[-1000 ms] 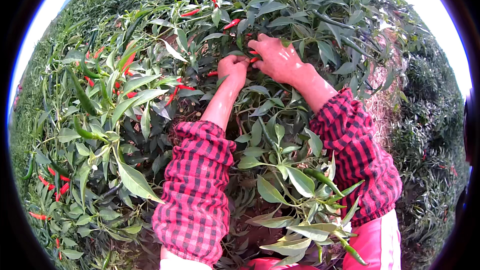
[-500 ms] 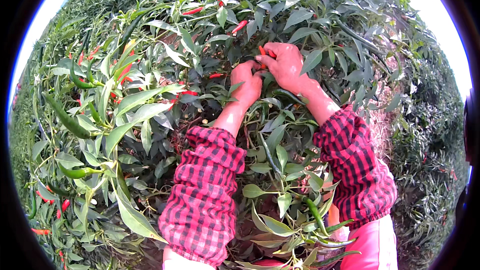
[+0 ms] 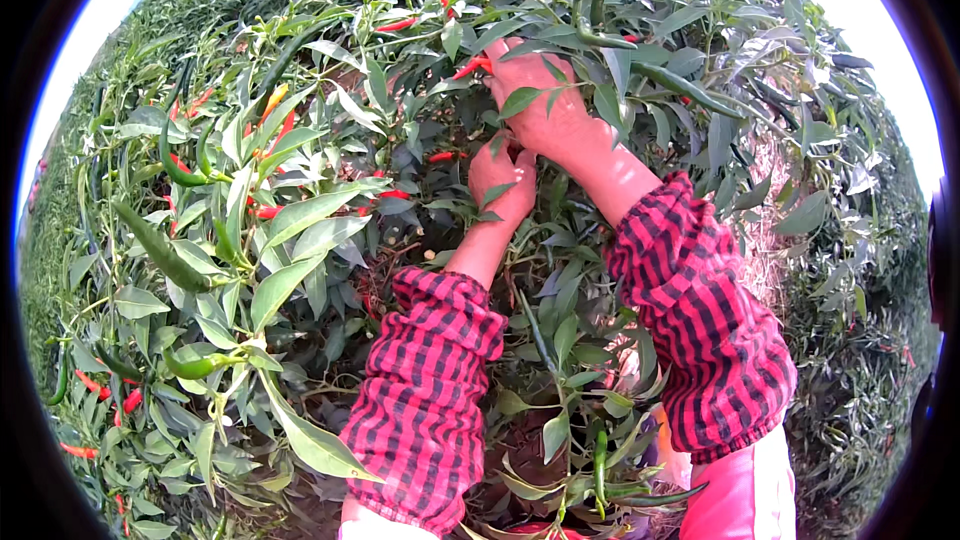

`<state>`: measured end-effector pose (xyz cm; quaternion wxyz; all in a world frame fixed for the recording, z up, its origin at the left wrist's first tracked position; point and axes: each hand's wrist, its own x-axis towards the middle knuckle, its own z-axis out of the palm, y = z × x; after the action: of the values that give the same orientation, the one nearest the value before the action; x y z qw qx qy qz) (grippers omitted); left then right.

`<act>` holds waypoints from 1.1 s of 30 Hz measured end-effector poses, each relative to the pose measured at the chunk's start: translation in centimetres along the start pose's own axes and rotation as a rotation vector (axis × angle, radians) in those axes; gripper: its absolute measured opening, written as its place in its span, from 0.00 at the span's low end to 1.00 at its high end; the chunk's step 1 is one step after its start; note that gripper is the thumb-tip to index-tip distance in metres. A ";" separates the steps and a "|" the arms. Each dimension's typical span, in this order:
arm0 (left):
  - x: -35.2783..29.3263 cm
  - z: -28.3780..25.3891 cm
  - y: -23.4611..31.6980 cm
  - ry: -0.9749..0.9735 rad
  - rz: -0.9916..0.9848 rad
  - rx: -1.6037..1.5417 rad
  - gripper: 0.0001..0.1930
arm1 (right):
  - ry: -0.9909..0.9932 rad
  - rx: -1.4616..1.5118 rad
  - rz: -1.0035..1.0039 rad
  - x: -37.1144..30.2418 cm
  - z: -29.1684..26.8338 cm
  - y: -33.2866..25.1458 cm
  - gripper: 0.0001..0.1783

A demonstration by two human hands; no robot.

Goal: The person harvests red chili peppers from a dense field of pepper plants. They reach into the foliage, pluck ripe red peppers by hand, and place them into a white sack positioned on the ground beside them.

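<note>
My right hand reaches up into the chili plant, partly covered by leaves. Its fingers close round a red chili pepper, whose tip sticks out to the left. Just below it, my left hand is curled into a loose fist among the leaves, and whatever lies inside the fist is hidden. Beside that fist, to its left, hangs another red chili pepper. Both forearms wear red and black checked sleeves.
Large green chilies hang on leafy stems at the left, near more red chilies. A long green chili crosses above my right forearm. Leafy branches stand between my forearms, and dense rows of plants spread on both sides.
My right hand has moved up and left, away from my left hand, to a red chili pepper. The left hand has dropped slightly and curled more. The red chili seen between the hands no longer shows.
</note>
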<state>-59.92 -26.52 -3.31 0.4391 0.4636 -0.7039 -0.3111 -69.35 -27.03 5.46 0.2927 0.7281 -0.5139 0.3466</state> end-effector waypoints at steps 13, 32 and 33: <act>4.5 -2.6 3.5 0.188 0.383 -0.079 0.18 | -0.030 0.566 0.768 -1.2 0.6 3.0 0.14; 1.7 -1.3 2.7 -0.279 -0.017 -0.824 0.07 | -0.030 1.260 1.165 -5.9 -1.2 3.2 0.13; 1.6 -1.6 2.0 -0.283 -0.088 -0.901 0.10 | 0.001 1.542 1.095 -5.8 -2.2 3.2 0.13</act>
<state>-59.51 -27.28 -0.39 0.4828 0.2092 -0.5314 -0.6639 -74.19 -23.17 2.32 -0.4726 0.3782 -0.4133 0.6803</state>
